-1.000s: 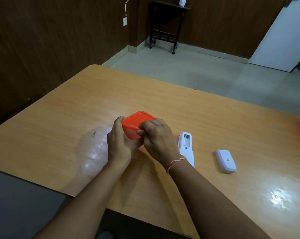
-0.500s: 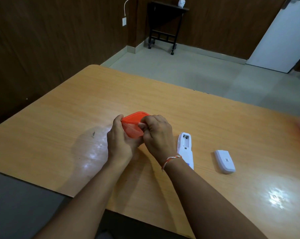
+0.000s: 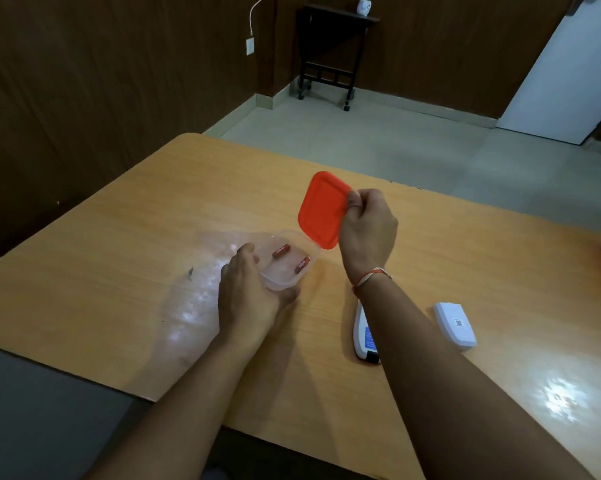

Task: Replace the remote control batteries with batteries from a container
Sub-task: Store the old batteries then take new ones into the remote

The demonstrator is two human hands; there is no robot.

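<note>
Orange lid (image 3: 322,209) is off now, pinched in my right hand (image 3: 367,230) above the table (image 3: 119,258). My left hand (image 3: 249,296) grips the clear container (image 3: 285,261) with 2 batteries (image 3: 280,251); remote (image 3: 365,336) lies near right.

Your right hand (image 3: 366,233) pinches an orange-red lid (image 3: 321,209), and your left hand (image 3: 249,294) holds a clear container (image 3: 288,261) with two dark red batteries (image 3: 280,251) bearing pale lettering. A white remote (image 3: 365,332) with a blue label and a white battery cover (image 3: 455,325) lie near the desk's (image 3: 119,258) near edge. The desk is light orange-tan woodgrain, and your right wrist wears a red-and-white thread band (image 3: 370,278).
</note>
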